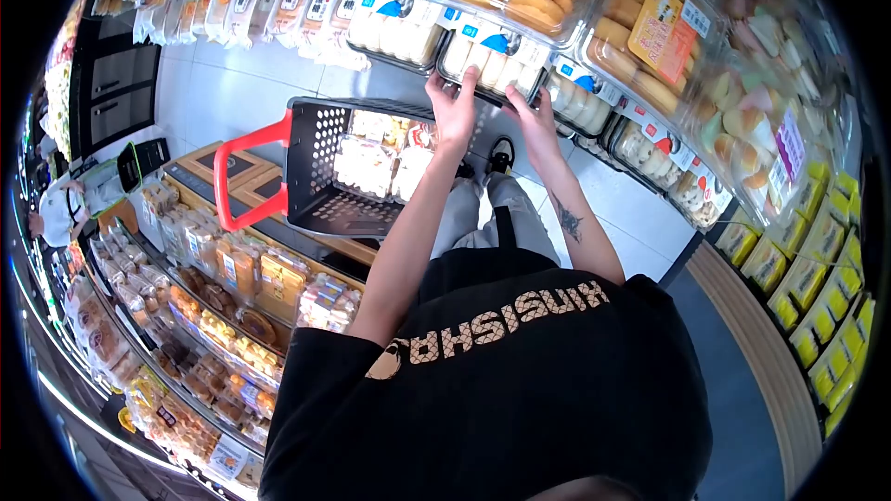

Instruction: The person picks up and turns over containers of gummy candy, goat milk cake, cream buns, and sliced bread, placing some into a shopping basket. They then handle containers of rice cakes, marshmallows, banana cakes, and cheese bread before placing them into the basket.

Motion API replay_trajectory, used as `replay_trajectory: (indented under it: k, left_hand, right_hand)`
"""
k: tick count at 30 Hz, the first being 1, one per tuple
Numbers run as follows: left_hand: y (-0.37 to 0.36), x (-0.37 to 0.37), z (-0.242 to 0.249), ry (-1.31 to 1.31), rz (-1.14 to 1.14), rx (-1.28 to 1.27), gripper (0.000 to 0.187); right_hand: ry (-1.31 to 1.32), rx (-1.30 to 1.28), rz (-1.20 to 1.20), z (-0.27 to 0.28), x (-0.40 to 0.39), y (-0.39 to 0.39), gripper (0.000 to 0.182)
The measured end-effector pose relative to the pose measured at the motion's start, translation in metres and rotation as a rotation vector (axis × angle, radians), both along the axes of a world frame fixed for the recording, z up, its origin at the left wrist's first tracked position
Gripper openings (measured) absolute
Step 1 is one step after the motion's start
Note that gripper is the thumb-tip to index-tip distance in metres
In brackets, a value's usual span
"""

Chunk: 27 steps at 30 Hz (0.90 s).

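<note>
Both hands are on a clear-lidded plastic box of white buns (pixel 492 67) with a blue and white label, at the front of the shelf. My left hand (pixel 452 109) grips its near left side, thumb on top. At its near right corner, my right hand (pixel 536 121) holds it with bent fingers; the undersides of both hands are hidden. Similar boxes of white buns (pixel 397 35) sit to the left and more to the right. Close to my left forearm is a dark shopping basket (pixel 311 162) with a red handle (pixel 223 187), holding several clear packages (pixel 367 162).
Boxes of golden round pastries (pixel 634 23) stand above the buns. Yellow packets (pixel 821 269) line a shelf on the right. Shelves of packaged baked goods (pixel 227 260) run along the left, with a person (pixel 63 211) beyond. Tiled floor (pixel 631 209) shows around my feet.
</note>
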<state>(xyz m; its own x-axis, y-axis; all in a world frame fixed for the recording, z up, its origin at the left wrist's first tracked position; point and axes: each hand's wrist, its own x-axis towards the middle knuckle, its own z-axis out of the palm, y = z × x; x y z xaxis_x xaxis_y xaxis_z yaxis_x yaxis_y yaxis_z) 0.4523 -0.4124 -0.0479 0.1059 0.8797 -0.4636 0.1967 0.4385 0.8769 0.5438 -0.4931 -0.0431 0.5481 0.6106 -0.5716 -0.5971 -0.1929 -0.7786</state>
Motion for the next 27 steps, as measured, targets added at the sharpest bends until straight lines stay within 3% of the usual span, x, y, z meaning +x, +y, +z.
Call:
replay_trajectory:
  k: [4, 5, 7, 9, 11, 13, 15, 17, 19, 23, 27]
  left_hand:
    - [-0.001, -0.020, -0.024, -0.095, -0.047, 0.004, 0.062]
    - [-0.004, -0.032, -0.031, -0.126, -0.067, 0.030, 0.059]
    - [-0.009, -0.062, -0.044, -0.027, -0.144, -0.133, 0.043]
    - [-0.020, -0.106, -0.068, 0.170, -0.427, -0.062, 0.032]
    - [-0.032, -0.154, -0.074, 0.168, -0.609, -0.051, 0.026]
    - [-0.045, -0.204, -0.090, 0.583, -0.753, -0.075, 0.025]
    - [-0.046, -0.259, -0.125, 0.707, -0.907, -0.228, 0.034]
    - [-0.030, -0.313, -0.168, 0.682, -1.127, 0.031, 0.034]
    - [-0.020, -0.319, -0.155, 0.340, -0.373, -0.576, 0.033]
    - [0.013, -0.329, -0.153, 0.420, -0.524, -0.518, 0.033]
    - [0.036, -0.300, -0.148, 0.368, -0.570, -0.522, 0.030]
  right_hand:
    - [-0.180, -0.167, 0.108, -0.021, 0.005, -0.010, 0.090]
    - [-0.225, -0.169, 0.146, -0.001, 0.003, -0.016, 0.095]
    - [-0.428, -0.309, 0.235, -0.024, -0.008, -0.045, 0.087]
    - [-0.416, -0.320, 0.392, -0.040, -0.020, -0.079, 0.069]
    - [-0.395, -0.434, 0.555, -0.062, -0.038, -0.118, 0.058]
    - [-0.631, -0.583, 0.613, -0.089, -0.063, -0.156, 0.047]
    - [-0.582, -0.701, 0.631, -0.107, -0.086, -0.185, 0.045]
    - [-0.408, -0.845, 0.552, -0.147, -0.109, -0.210, 0.044]
    - [-0.304, -0.891, 0.456, -0.185, -0.123, -0.225, 0.044]
    - [-0.307, -0.786, 0.235, -0.201, -0.143, -0.215, 0.042]
    - [-0.302, -0.796, 0.185, -0.201, -0.141, -0.197, 0.038]
